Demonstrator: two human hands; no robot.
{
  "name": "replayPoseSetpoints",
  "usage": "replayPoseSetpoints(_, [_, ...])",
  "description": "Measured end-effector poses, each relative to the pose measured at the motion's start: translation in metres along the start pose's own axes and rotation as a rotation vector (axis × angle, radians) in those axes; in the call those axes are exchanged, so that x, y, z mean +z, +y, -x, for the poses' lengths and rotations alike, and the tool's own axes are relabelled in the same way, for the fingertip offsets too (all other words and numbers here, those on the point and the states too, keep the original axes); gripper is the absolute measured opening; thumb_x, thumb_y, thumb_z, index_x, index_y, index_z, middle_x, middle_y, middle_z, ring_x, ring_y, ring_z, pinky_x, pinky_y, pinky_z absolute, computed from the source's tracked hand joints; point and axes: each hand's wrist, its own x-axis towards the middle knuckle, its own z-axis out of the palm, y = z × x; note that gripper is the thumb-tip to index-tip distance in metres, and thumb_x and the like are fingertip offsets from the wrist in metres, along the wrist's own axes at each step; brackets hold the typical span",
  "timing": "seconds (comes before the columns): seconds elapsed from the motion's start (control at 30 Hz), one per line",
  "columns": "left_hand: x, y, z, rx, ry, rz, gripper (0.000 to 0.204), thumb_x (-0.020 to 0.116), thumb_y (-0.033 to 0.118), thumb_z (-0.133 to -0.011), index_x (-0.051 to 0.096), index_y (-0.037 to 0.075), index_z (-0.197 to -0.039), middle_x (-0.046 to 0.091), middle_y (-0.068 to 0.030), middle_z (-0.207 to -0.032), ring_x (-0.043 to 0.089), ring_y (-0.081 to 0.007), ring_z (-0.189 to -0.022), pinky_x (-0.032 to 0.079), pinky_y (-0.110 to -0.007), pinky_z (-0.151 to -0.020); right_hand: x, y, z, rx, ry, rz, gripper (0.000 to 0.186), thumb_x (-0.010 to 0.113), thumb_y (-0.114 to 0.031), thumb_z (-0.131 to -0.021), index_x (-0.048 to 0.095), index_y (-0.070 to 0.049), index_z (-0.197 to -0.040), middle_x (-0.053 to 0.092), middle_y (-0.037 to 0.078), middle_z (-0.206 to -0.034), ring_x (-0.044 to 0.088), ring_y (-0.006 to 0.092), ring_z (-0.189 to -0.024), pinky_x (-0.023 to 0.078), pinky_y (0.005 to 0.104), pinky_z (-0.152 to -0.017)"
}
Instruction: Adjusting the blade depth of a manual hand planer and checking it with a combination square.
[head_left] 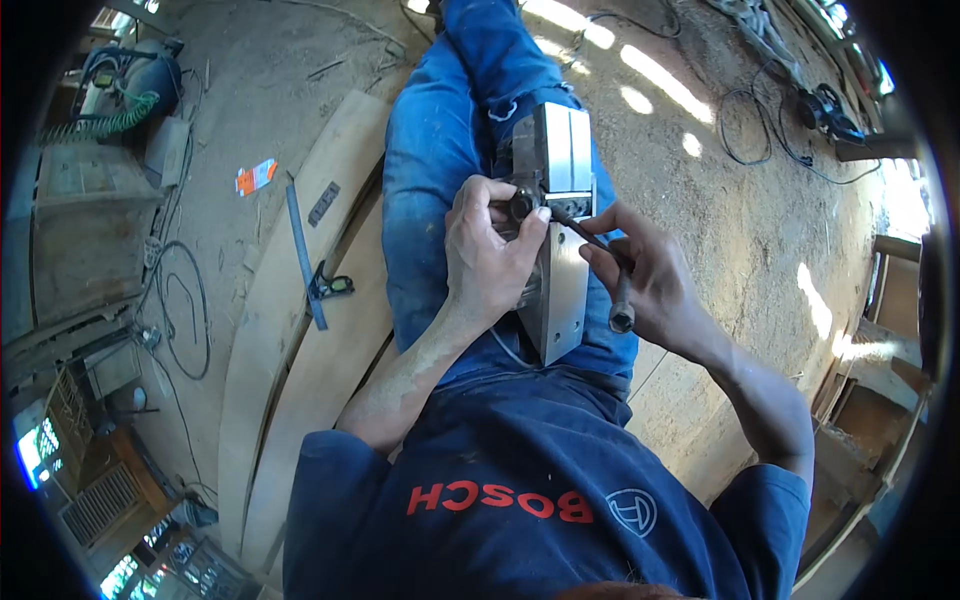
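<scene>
An electric hand planer [565, 290] lies upside down across my thighs, its two silver sole plates facing up. Between the plates sits the dark cutter drum [570, 207]. My left hand [488, 245] grips the planer's side by the drum, fingers and thumb closed around a dark round part [521, 204]. In my right hand [648, 272] is a dark bent socket wrench [622, 300], pinched between thumb and fingers. The wrench's thin end reaches to the drum beside my left thumb; its hollow socket end hangs below my right fingers. The exact contact at the tip is too small to tell.
Long wooden planks [290, 330] lie at my left, with a combination square [301, 245] on them. Beyond is an orange and white packet [256, 177]. A tank [150, 80] with a green coiled hose stands far left. A corded power tool [828, 112] is far right.
</scene>
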Motion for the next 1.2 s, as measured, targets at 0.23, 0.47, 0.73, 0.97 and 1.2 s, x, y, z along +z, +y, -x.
replayPoseSetpoints(0.23, [-0.007,0.0,0.0,-0.012,0.041,0.002,0.032,0.075,0.018,-0.094,0.055,0.003,-0.114,0.064,-0.01,-0.093,0.064,-0.0196,-0.077,0.055,-0.033,-0.075,-0.044,0.014,0.006,-0.471,-0.042,0.793,0.015,0.066,-0.01,-0.099,0.058,-0.005,-0.112,0.057,0.003,-0.066,0.049,0.0144,-0.049,0.038,0.0329,-0.047])
replayPoseSetpoints(0.47, [-0.009,-0.004,-0.004,-0.003,0.03,0.011,0.034,0.075,0.022,-0.095,0.055,0.004,-0.115,0.066,-0.011,-0.094,0.065,-0.0184,-0.079,0.055,-0.033,-0.075,-0.054,0.018,-0.018,-0.743,-0.086,1.332,0.014,0.066,-0.018,-0.101,0.057,-0.01,-0.107,0.049,0.002,-0.06,0.048,0.0143,-0.048,0.04,0.0305,-0.046])
replayPoseSetpoints(0.73, [-0.007,-0.005,-0.005,-0.006,0.035,0.007,0.034,0.076,0.022,-0.094,0.054,0.005,-0.114,0.067,-0.0104,-0.094,0.066,-0.0181,-0.077,0.056,-0.031,-0.072,-0.051,0.022,-0.029,-0.852,-0.151,1.486,0.015,0.065,-0.021,-0.103,0.056,-0.01,-0.105,0.047,0.002,-0.059,0.044,0.0112,-0.047,0.04,0.0272,-0.045])
replayPoseSetpoints(0.97, [-0.006,-0.008,-0.003,0.0,0.035,0.001,0.034,0.077,0.022,-0.094,0.054,0.005,-0.113,0.067,-0.0097,-0.093,0.065,-0.0176,-0.074,0.056,-0.03,-0.069,-0.048,0.02,-0.029,-0.941,-0.271,1.699,0.015,0.063,-0.021,-0.106,0.056,-0.009,-0.101,0.046,0.0,-0.059,0.043,0.0095,-0.048,0.04,0.0261,-0.044])
replayPoseSetpoints(1.2, [-0.006,-0.009,-0.003,0.029,0.06,0.013,0.034,0.077,0.021,-0.093,0.055,0.005,-0.112,0.066,-0.0093,-0.091,0.065,-0.0173,-0.074,0.055,-0.031,-0.068,-0.028,0.034,-0.025,-0.43,-0.187,0.962,0.013,0.062,-0.017,-0.106,0.058,-0.005,-0.104,0.049,-0.001,-0.062,0.046,0.011,-0.049,0.04,0.0263,-0.045])
